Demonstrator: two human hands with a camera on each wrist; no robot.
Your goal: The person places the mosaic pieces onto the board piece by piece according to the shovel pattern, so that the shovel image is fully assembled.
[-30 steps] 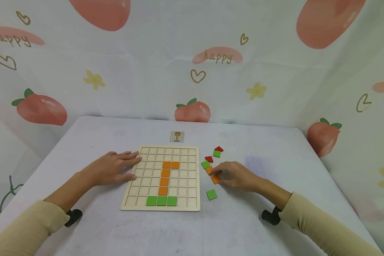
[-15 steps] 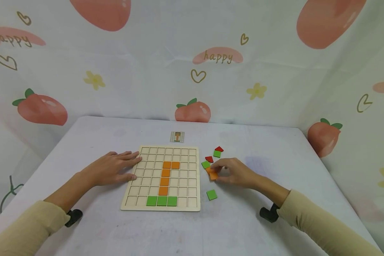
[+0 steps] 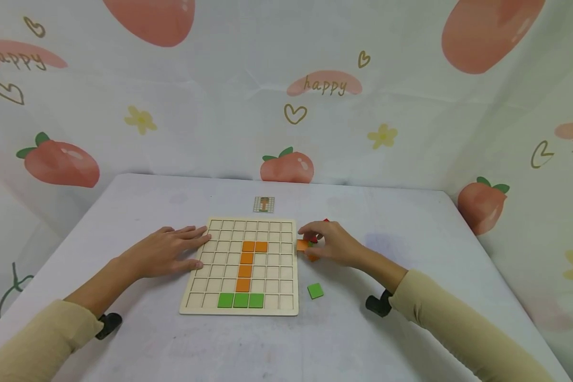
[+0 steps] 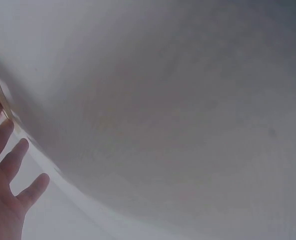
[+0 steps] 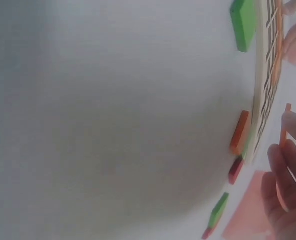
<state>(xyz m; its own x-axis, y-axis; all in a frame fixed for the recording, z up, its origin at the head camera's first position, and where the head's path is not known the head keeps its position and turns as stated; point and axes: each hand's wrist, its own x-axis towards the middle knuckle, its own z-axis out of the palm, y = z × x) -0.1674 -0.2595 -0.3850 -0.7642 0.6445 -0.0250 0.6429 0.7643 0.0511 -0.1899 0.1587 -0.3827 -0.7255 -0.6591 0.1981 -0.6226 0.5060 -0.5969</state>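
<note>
My right hand (image 3: 334, 245) pinches an orange square tile (image 3: 302, 245) between thumb and fingers, at the right edge of a pale wooden grid board (image 3: 273, 259). In the right wrist view the same tile (image 5: 283, 134) is raised off the table. My left hand (image 3: 164, 252) rests with fingers spread at the board's left edge; its fingertips (image 4: 8, 124) also meet that edge in the left wrist view. On the board, orange tiles (image 3: 245, 271) form a column with one more at its upper right, above a bottom row of three green tiles (image 3: 241, 300).
A loose green tile (image 3: 315, 291) lies right of the board. Another orange tile (image 5: 240, 132), red pieces (image 5: 235, 170) and a further green tile (image 5: 218, 210) lie under or beyond the right hand. Behind the board is a small printed grid card (image 3: 264, 205).
My right hand has picked up the orange tile from the loose pieces and carried it left and away from me to the board's edge. The left hand has stayed put.
</note>
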